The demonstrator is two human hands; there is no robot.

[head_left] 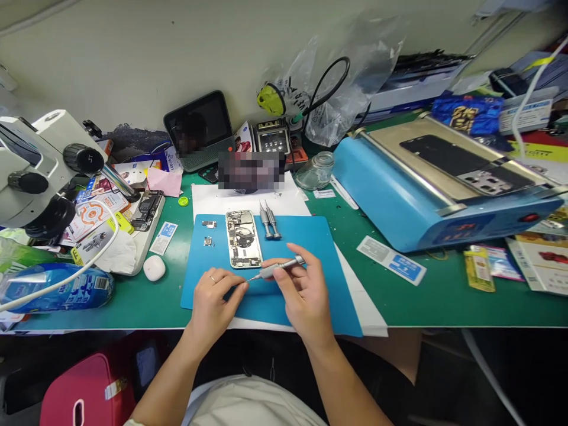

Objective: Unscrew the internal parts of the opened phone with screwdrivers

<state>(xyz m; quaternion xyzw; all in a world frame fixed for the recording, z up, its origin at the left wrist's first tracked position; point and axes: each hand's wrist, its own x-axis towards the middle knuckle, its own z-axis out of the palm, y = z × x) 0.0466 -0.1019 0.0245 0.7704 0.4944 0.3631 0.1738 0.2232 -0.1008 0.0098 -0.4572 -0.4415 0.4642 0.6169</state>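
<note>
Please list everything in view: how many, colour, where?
workbench: 1, green, centre
mat: 1, blue, on workbench
opened phone: 1, silver, on mat
small parts: several, silvery, left of phone
screwdrivers: 3, grey, two on mat, one held
microscope: 1, white, left
screen: 1, dark, back
jar: 1, clear, behind mat
machine: 1, blue, right
rounded item: 1, white, left of mat
packets: many, mixed, both sides
left hand: 1, bare, at screwdriver tip
right hand: 1, bare, gripping screwdriver

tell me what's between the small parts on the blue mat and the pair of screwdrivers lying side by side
In the head view, the opened phone, its insides showing, lies between the small parts and the pair of screwdrivers.
</note>
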